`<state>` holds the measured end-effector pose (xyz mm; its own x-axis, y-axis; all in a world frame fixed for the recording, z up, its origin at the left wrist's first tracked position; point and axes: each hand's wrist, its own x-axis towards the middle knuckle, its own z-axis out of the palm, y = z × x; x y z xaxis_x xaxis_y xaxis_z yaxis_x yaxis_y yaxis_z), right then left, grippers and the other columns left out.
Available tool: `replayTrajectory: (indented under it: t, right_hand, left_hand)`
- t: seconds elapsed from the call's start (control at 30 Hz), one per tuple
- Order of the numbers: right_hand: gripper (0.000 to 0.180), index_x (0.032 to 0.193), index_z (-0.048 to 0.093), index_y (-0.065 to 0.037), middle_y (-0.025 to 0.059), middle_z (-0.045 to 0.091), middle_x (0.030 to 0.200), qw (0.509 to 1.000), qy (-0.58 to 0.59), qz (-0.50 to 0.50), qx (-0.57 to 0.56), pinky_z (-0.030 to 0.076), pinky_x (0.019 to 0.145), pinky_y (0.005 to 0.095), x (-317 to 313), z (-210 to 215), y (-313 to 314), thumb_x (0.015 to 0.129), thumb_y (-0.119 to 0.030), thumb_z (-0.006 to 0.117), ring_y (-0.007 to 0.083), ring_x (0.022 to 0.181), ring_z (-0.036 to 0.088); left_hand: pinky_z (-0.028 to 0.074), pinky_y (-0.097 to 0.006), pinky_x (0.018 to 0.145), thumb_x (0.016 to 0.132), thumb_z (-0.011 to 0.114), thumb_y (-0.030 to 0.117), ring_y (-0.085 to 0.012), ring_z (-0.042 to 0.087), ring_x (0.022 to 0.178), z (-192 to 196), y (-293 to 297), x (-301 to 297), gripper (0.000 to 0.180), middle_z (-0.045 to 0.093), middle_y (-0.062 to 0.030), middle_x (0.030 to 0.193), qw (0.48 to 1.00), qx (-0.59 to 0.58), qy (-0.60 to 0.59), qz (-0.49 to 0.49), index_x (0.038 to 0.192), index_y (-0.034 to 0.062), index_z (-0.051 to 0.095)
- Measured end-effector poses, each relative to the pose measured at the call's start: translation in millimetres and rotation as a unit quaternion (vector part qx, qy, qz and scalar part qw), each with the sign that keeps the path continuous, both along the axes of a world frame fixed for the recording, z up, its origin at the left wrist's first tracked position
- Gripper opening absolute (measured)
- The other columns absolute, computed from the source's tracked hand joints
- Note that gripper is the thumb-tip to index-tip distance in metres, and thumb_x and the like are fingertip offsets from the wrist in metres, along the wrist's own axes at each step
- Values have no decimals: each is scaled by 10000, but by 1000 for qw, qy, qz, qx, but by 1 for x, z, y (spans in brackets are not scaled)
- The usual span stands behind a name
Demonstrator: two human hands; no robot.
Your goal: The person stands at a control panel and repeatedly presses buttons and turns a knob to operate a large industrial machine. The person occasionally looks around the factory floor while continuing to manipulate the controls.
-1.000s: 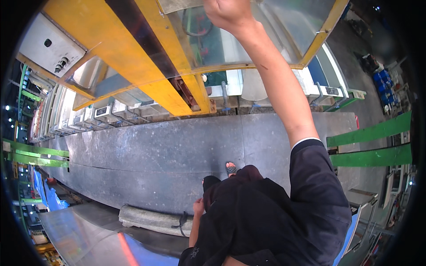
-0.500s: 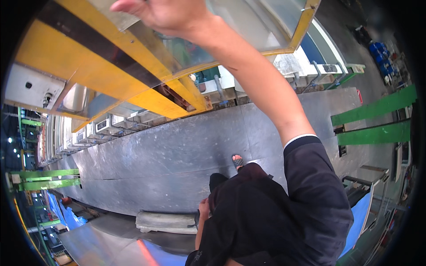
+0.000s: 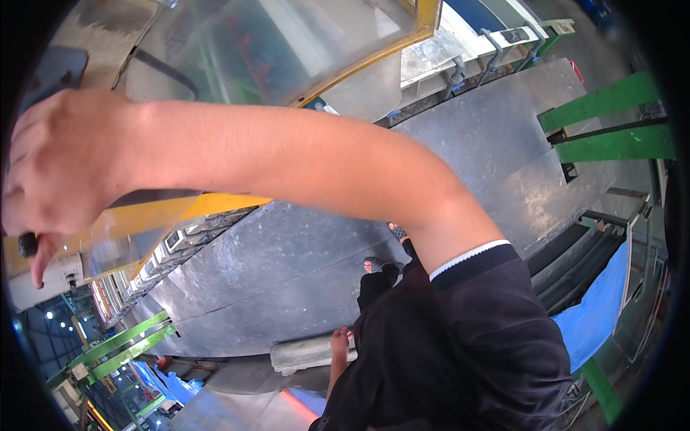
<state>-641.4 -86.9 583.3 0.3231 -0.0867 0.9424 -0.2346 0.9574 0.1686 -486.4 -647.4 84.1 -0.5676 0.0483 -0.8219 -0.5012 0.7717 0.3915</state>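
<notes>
1. Through the head camera I saw the right hand [image 3: 65,161] at the left edge of the frame, its fingers curled downward beside a black knob [image 3: 27,245]; I could not tell whether they gripped it or only hung next to it.
2. That knob sat at the far left, just below the curled fingers, with one digit pointing down near it.
3. Below the hand, toward the lower left, I made out part of a pale box [image 3: 44,286].
4. The right forearm stretched across the upper middle of my frame, up to a black sleeve [image 3: 496,316] with a white-edged cuff.
5. I found the left hand [image 3: 340,343] at the lower middle, over the right end of a pale grey roll [image 3: 302,357]; its grip was too small and partly hidden for me to judge.
6. Across the top I saw a clear panel [image 3: 266,50] with a yellow frame [image 3: 366,66] along its lower right edge.
7. A grey metal floor [image 3: 251,266] filled the middle, with a sandal [image 3: 371,266] on it near the frame's center.
8. On the right I had a green beam [image 3: 604,104] at the upper side, and a blue sheet [image 3: 593,309] lower down beside dark rollers [image 3: 564,266].
</notes>
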Motion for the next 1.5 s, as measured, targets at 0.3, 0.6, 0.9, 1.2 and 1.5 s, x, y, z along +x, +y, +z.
replayTrajectory:
  t: [0.3, 0.6, 0.9, 1.2, 1.5]
  right_hand:
    - [560, 546, 554, -124, 5, 539, 519, 1000, 15, 1, -6, 481, 603, 304, -1, 3, 15, 678, -663, 474, 204, 532, 564]
    - [512, 621, 518, -98, 12, 525, 570, 999, -44, 1, 0, 480, 704, 336, 22, 6, 8, 721, -600, 520, 211, 648, 589]
    - [424, 728, 478, -46, 110, 516, 690, 993, -84, 48, 61, 433, 819, 447, 28, 12, 1, 782, -459, 561, 307, 787, 572]
    - [363, 773, 477, -36, 98, 501, 707, 990, -97, 100, 18, 387, 874, 484, 30, 15, -15, 834, -392, 521, 321, 816, 566]
    - [358, 766, 471, -59, 63, 544, 677, 993, -104, 53, -6, 408, 861, 426, 24, 10, -14, 844, -408, 490, 258, 790, 595]
  left_hand:
    - [467, -252, 717, 857, 512, 194, -149, 594, 764, 21, 87, -45, 316, 619, -93, 839, 994, 66, 56, -59, 1046, -57, 546]
    - [467, -274, 702, 825, 530, 247, -151, 603, 783, -15, 84, -20, 299, 636, -85, 805, 996, 45, 44, -67, 981, 3, 605]
    - [466, -360, 745, 779, 552, 365, -288, 604, 872, -59, 84, 15, 341, 634, -144, 897, 984, 31, 115, -130, 976, 97, 627]
    - [467, -371, 740, 764, 557, 366, -315, 601, 858, -51, 36, 15, 357, 630, -168, 882, 980, 7, 140, -141, 971, 84, 627]
    - [460, -370, 764, 768, 543, 353, -314, 589, 887, -70, -25, 8, 330, 625, -172, 894, 982, -1, 122, -148, 943, 88, 637]
